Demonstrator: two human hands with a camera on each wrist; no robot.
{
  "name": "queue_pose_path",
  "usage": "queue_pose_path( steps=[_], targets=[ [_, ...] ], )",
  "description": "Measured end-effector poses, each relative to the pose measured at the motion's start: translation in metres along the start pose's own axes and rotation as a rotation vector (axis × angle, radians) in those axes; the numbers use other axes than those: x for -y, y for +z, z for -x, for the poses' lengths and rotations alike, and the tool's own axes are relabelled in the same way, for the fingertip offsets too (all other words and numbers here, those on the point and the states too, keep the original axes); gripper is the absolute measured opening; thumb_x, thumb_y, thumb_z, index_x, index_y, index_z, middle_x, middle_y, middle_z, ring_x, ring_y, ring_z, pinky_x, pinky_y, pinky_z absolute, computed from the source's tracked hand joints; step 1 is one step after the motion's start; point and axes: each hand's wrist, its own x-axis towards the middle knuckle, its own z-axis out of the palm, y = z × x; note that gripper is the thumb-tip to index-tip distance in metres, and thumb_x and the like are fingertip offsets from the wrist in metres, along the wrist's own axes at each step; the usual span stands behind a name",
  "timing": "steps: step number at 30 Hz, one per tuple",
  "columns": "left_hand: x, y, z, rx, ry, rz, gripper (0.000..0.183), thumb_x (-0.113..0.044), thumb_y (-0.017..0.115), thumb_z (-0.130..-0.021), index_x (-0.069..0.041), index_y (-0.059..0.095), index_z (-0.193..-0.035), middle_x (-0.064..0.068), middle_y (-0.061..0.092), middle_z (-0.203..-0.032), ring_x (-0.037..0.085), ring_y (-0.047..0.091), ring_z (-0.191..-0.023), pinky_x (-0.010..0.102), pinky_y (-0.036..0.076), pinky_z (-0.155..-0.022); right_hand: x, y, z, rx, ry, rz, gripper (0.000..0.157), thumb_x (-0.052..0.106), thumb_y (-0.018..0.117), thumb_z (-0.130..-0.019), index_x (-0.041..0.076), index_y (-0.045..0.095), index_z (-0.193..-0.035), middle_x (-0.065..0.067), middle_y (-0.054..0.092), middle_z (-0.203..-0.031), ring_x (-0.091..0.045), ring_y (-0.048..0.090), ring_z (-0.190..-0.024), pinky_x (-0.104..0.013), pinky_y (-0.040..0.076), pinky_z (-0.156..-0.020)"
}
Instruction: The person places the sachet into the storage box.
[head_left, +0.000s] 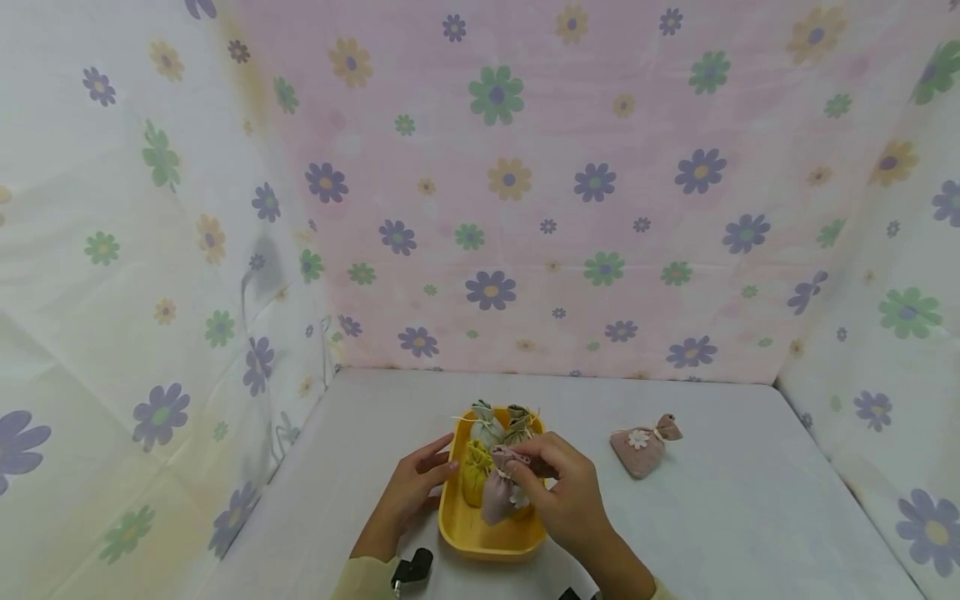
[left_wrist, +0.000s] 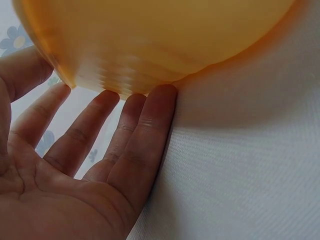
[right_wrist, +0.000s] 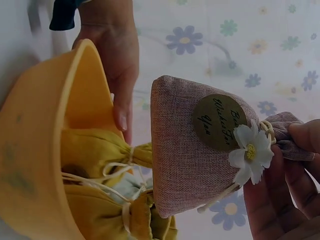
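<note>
My right hand point(head_left: 573, 496) pinches the gathered neck of a mauve drawstring pouch point(head_left: 495, 502) over a yellow plastic tub point(head_left: 491, 552). A white cloth flower and a round printed sticker show on that pouch point(right_wrist: 182, 145) in the right wrist view. Inside the tub sit a mustard pouch point(head_left: 473, 485), a pale grey-green pouch point(head_left: 486, 428) and an olive-brown pouch point(head_left: 517, 427); the right wrist view shows a second mustard pouch point(right_wrist: 100, 210). My left hand point(head_left: 408, 490) touches the tub's left outer wall, its fingers point(left_wrist: 150, 125) nearly straight.
Another mauve pouch point(head_left: 640, 448) with a white flower lies on the white table point(head_left: 735, 500), right of the tub. A small black object point(head_left: 412, 568) is at the left wrist. Flower-printed cloth point(head_left: 555, 208) hangs behind and on both sides.
</note>
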Motion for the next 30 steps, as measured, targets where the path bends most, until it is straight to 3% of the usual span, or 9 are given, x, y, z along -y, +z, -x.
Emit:
queue_pose_path(
  steps=[18,30],
  targets=[
    [0.001,-0.001,-0.001,0.017,0.022,0.007,0.069,-0.047,0.079,-0.089,-0.034,0.054,-0.151,0.020,0.053,-0.153,0.038,0.062,-0.130,0.049,0.062,-0.090,-0.015,0.035,0.008,0.153,0.121,-0.035,0.007,0.027,0.075,-0.096,0.027,0.075,-0.103,0.013,0.068,-0.098,-0.007,0.070,-0.086,-0.023,0.063,-0.073],
    [0.002,-0.002,-0.001,0.024,0.016,0.008,0.068,-0.048,0.078,-0.089,-0.034,0.054,-0.151,0.020,0.052,-0.154,0.038,0.060,-0.131,0.050,0.062,-0.092,-0.027,0.043,0.011,0.251,0.144,0.102,0.010,0.033,0.074,-0.096,0.024,0.076,-0.100,0.015,0.071,-0.094,0.000,0.064,-0.078,-0.020,0.059,-0.068]
  ],
)
